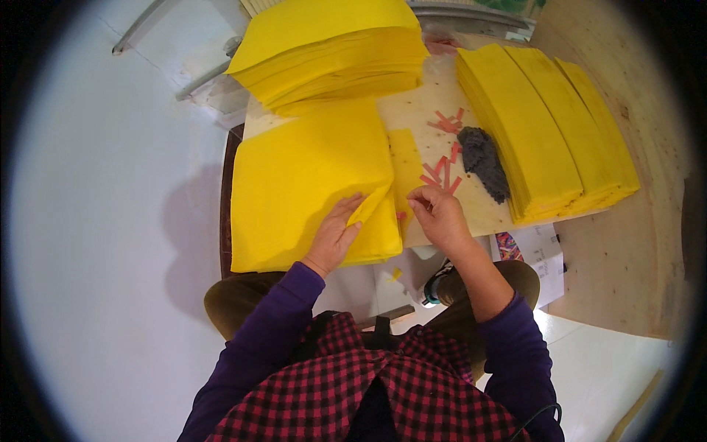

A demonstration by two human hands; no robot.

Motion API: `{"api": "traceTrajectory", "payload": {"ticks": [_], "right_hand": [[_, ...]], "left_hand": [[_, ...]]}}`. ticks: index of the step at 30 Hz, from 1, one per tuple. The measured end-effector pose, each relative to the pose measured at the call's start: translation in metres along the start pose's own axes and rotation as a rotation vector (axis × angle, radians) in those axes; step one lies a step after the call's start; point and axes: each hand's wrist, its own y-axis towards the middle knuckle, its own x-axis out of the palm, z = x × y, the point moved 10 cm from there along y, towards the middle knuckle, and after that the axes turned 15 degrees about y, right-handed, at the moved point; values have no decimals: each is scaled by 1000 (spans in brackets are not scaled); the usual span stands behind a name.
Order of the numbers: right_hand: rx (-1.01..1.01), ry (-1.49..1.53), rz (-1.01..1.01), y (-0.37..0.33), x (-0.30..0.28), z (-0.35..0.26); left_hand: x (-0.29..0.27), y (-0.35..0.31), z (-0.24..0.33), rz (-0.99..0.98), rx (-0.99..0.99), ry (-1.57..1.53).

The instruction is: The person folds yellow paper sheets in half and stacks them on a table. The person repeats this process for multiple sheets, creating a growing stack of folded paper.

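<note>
A pile of yellow fabric-like sheets (287,173) lies on the board in front of me. My left hand (335,232) rests on its right part, with a raised fold of the top sheet between thumb and fingers. Just right of the pile is my right hand (440,215), thumb and fingertips pinched together; whatever is in them is too small to make out. Several loose red strips (444,173) lie just beyond that hand. A small red piece (401,216) shows at the pile's right edge.
A taller yellow stack (324,55) stands at the back. Further yellow stacks (526,136) line the right side, beside a crumpled dark grey cloth (482,162). All sit on a pale wooden board (434,85). A paper sheet with writing (541,258) is below the board's right edge.
</note>
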Motion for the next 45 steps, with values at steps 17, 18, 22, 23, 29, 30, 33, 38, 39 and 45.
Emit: {"api": "traceTrajectory", "payload": {"ticks": [17,18,22,23,29,30,33,38,39,45], "right_hand": [[-238,-204,-144,12,43,-28],[-205,-192,-156,12,44,-23],[-160,-3,-59,11,40,-16],[-146,24,-45,8,41,-15],[-129,-13,-25,7,44,-14],[-131,-21,-26,8,44,-14],[-124,-22,-11,9,42,-12],[-130,17,-3,9,42,-12],[-157,41,-1,8,42,-14],[52,321,46,5,34,13]], "left_hand": [[-3,-3,10,11,94,107],[-2,-3,10,11,96,111],[1,-2,10,-13,77,139],[1,-2,12,-15,77,153],[-4,-2,23,-8,71,194],[-5,-2,27,6,87,208],[-5,-1,28,8,58,249],[-4,0,33,28,90,343],[-2,0,33,16,91,364],[3,-2,37,4,45,470]]}}
